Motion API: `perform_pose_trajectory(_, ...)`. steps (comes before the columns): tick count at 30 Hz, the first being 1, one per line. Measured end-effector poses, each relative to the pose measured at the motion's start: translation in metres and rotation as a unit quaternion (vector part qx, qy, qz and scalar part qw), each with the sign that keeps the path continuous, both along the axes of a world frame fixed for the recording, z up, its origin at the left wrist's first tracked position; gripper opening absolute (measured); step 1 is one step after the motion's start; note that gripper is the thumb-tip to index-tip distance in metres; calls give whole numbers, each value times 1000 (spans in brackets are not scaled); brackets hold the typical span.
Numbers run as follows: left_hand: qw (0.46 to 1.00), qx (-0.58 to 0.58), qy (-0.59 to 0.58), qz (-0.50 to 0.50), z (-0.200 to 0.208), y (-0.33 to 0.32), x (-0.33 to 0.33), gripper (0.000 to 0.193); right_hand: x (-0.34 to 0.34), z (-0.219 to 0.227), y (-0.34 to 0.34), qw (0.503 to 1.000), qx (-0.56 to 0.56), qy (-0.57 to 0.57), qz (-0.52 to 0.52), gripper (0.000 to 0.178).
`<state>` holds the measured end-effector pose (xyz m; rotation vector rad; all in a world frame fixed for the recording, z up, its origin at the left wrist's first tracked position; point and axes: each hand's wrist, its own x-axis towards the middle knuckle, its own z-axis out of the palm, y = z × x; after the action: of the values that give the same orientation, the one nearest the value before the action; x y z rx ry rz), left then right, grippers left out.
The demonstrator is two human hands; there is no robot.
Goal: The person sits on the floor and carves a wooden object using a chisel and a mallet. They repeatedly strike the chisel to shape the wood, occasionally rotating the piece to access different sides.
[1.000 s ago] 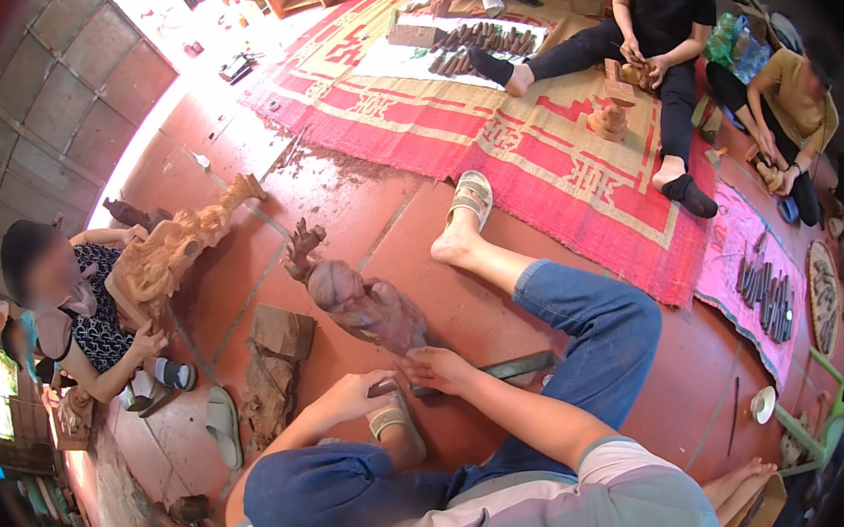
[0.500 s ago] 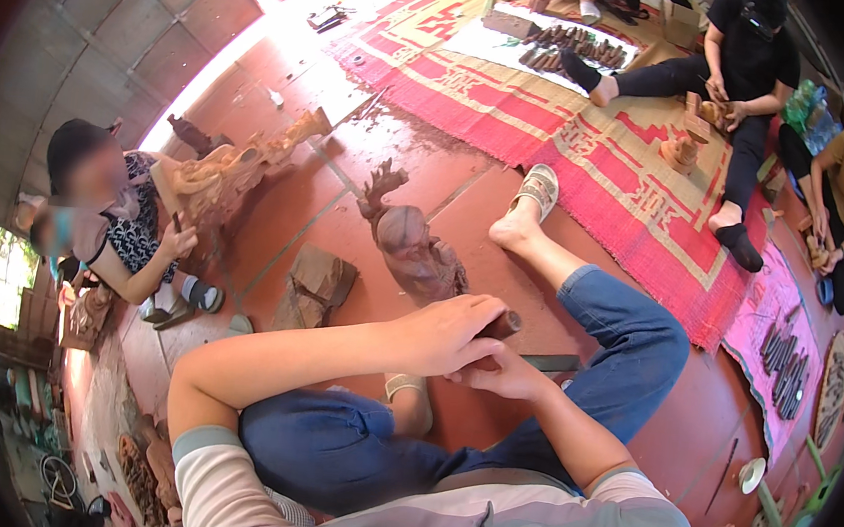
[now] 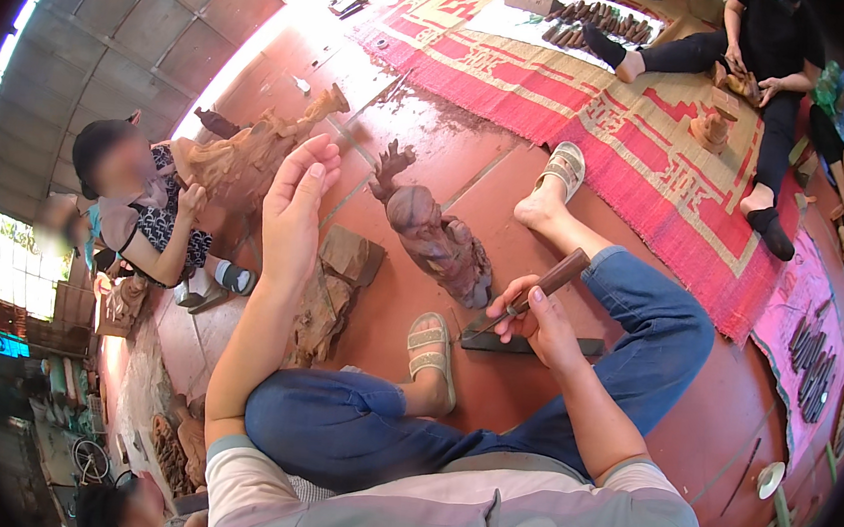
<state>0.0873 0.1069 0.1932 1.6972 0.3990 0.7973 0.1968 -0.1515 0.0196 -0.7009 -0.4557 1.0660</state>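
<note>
My right hand [image 3: 548,333] grips a carving chisel [image 3: 563,276] by its dark wooden handle. The metal blade slants down to the left, toward the floor. Under that hand, a long dark flat bar [image 3: 590,348] lies between my legs, partly hidden. My left hand [image 3: 294,202] is raised to the left, fingers stretched out, holding nothing. In front of me stands a carved wooden figure [image 3: 434,240] with a rounded head and a branching piece behind it. Rough wooden blocks [image 3: 350,257] lie beside the figure, nearest to my left forearm.
At the left a person [image 3: 151,205] sits by a long pale carving [image 3: 262,144]. Another person [image 3: 771,63] works on a red and yellow mat [image 3: 636,222]. Several dark tools [image 3: 810,363] lie on a pink cloth [image 3: 784,315], and a white bowl [image 3: 770,480] sits at the right.
My hands were together around the chisel. Now my left hand has let go and swung up to the left, while my right hand keeps the chisel, its blade now showing.
</note>
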Motion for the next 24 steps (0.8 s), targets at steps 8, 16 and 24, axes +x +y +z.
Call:
perform_pose_trajectory(8, 980, -16, 154, -129, -24, -5, 6, 39, -8, -6, 1, 998, -4, 54, 17, 30)
perform_pose_trajectory(16, 913, 299, 245, -128, -24, -36, 27, 55, -5, -9, 3, 997, -10, 70, 28, 30)
perform_pose_trajectory(24, 827, 518, 210, -59, -26, -31, 10, 54, -2, -13, 1, 996, -31, 82, 12, 29)
